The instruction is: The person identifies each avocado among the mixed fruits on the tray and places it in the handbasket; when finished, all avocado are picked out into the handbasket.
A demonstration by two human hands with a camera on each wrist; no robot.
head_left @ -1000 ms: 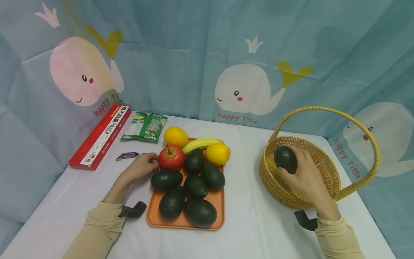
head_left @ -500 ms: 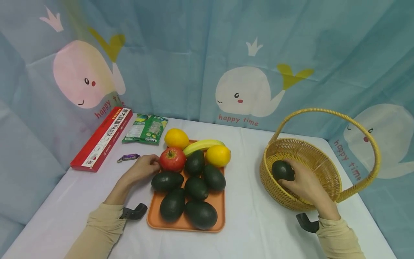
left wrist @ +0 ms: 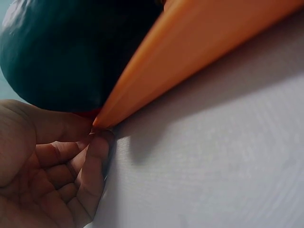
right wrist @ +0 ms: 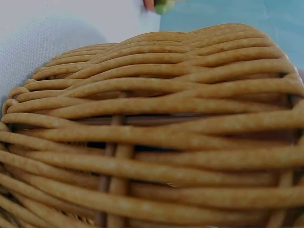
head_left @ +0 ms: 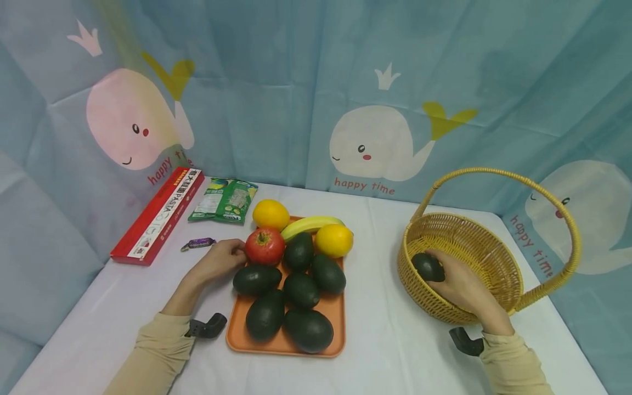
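Note:
My left hand (head_left: 219,260) pinches the left rim of an orange tray (head_left: 237,340) between thumb and fingers, as the left wrist view shows. On that tray lie several dark green avocados (head_left: 265,315), a red pomegranate (head_left: 265,246), a banana (head_left: 312,224) and two yellow lemons (head_left: 334,241). Down inside the wicker basket (head_left: 434,307), toward its left side, my right hand (head_left: 461,282) holds another avocado (head_left: 425,267). The right wrist view is filled by the basket's woven wall (right wrist: 156,133), which hides that hand.
The basket's tall handle (head_left: 498,171) arches over it. At the back left lie a red pasta box (head_left: 158,216) and a green snack bag (head_left: 224,201). A purple-wrapped candy (head_left: 199,243) is near the left hand. A curtain (head_left: 276,109) hangs behind the white table.
The right hand has lowered the avocado deeper into the basket and slightly left. The left hand has kept its place at the tray. The head view has shifted a little.

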